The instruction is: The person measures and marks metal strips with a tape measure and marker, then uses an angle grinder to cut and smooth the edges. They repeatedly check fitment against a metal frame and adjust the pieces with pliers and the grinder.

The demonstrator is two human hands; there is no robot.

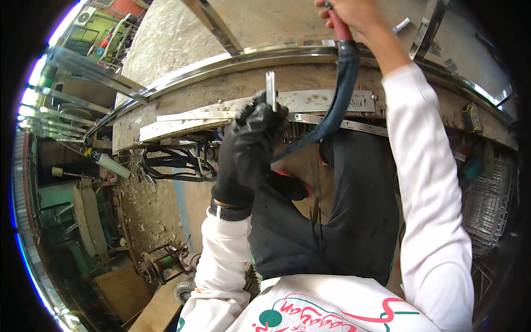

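In my head view, the upper edge cuts off part of the right hand (358, 14), whose fingers are wrapped around a red ribbed handle (340, 25); the tool's far end is out of sight. A dark blue sleeved hose (342, 83) runs down from that handle across the bench, and I lose it behind the gloved left hand (251, 135). That hand is closed on a short silvery metal piece (270, 88), which stands up above the bench's near edge; the glove hides its lower end, and I can't make out each finger. The hose also covers part of a long flat strip (310, 101) on the wooden bench (128, 130). Beyond, a shiny metal frame (282, 51) spans the view between the left hand and the floor behind. A tape measure (471, 118) lies at the right, above a wire basket (489, 202) blurred by the rim, and black cables (177, 166) hang at left.
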